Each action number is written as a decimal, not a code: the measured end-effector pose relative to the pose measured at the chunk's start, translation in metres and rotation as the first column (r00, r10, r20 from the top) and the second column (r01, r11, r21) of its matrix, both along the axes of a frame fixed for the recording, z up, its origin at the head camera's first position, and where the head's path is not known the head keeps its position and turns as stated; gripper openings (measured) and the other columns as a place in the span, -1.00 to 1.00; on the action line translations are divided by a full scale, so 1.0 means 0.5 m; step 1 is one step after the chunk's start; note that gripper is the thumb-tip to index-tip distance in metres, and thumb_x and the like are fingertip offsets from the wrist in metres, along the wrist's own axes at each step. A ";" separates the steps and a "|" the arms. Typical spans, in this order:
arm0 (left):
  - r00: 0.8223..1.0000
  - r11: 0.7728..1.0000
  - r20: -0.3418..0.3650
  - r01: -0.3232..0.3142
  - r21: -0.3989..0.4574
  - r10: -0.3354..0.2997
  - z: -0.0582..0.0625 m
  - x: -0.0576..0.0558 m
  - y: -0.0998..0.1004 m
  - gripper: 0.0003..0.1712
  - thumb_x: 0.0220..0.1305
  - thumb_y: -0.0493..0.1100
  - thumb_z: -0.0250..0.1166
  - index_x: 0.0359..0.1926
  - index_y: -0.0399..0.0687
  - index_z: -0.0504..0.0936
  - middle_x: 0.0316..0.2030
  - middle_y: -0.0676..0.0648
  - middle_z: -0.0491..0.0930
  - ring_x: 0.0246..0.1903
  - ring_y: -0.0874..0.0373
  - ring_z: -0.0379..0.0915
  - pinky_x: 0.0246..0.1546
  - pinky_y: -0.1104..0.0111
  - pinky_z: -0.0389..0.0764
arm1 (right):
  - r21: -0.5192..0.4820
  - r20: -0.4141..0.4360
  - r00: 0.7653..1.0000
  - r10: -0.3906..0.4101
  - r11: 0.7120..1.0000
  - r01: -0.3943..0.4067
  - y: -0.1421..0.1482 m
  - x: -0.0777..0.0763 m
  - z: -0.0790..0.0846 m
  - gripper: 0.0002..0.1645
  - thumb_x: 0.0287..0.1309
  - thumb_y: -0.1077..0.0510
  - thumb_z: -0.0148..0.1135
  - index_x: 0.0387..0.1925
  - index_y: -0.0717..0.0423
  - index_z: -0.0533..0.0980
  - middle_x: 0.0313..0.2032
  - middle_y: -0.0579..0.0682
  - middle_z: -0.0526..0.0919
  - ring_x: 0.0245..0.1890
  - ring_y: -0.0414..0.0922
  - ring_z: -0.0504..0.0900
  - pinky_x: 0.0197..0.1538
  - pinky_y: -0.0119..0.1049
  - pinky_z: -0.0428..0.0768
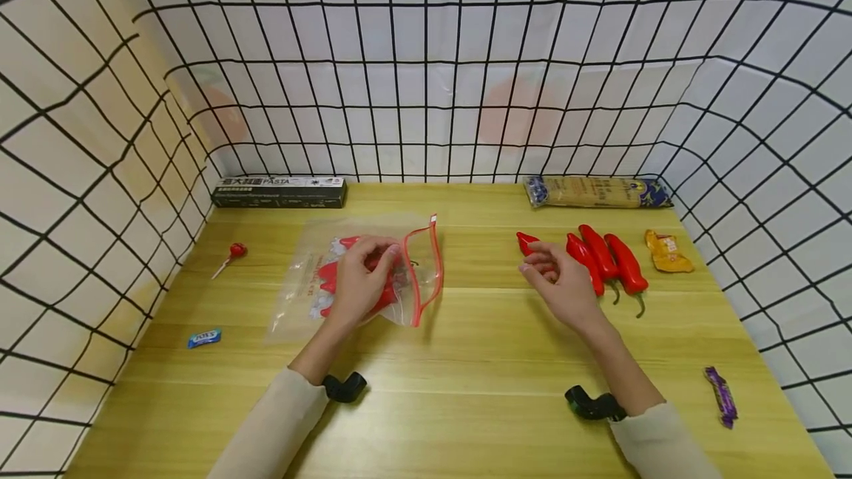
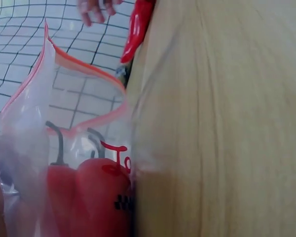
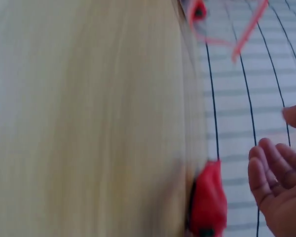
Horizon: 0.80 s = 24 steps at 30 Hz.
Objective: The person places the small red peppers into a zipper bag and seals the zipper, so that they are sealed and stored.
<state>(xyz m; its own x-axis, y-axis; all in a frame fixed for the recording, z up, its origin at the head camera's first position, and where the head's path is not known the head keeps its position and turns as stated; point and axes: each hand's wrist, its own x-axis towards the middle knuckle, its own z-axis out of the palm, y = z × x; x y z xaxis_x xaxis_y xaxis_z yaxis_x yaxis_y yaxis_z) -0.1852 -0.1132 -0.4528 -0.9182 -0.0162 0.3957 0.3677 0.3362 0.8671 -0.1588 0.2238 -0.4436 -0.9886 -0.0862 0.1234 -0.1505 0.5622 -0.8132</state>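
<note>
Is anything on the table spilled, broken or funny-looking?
I see nothing spilled or broken. The lollipop left of the bag looks a bit odd: it's a sweet lying loose on the same table as red peppers.

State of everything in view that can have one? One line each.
Left hand: pinching the bag's film
Right hand: open, holding nothing
Zip bag: mouth open, lying down
Bagged peppers: inside, partly hidden
Loose peppers: outside the bag, lying down
Pasta box: lying flat; flaps unclear
Noodle packet: lying flat; seal unclear
Lollipop: lying down; wrapper unclear
Blue candy: wrapped
Orange candy: wrapped
Purple candy: wrapped
</note>
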 end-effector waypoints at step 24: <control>0.993 0.999 0.106 0.046 0.014 -0.047 0.030 -0.015 -0.025 -0.72 0.21 0.13 0.34 -0.21 0.10 0.74 -0.30 0.03 0.73 -0.33 0.14 0.58 -0.33 0.40 0.59 | 0.521 -0.007 0.995 -0.096 0.849 0.085 0.097 -0.008 -0.023 -0.37 0.13 -0.01 0.34 0.17 0.22 0.44 0.04 0.31 0.51 0.01 0.24 0.45 0.02 0.23 0.47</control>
<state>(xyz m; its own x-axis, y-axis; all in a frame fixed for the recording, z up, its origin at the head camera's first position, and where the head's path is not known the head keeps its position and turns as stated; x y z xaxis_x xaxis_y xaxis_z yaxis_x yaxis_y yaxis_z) -0.1927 -0.1256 -0.4377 -0.9549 0.0231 0.2959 0.2882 0.3104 0.9059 -0.1629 0.2726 -0.4554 -0.9968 -0.0426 0.0672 -0.0660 0.9140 -0.4002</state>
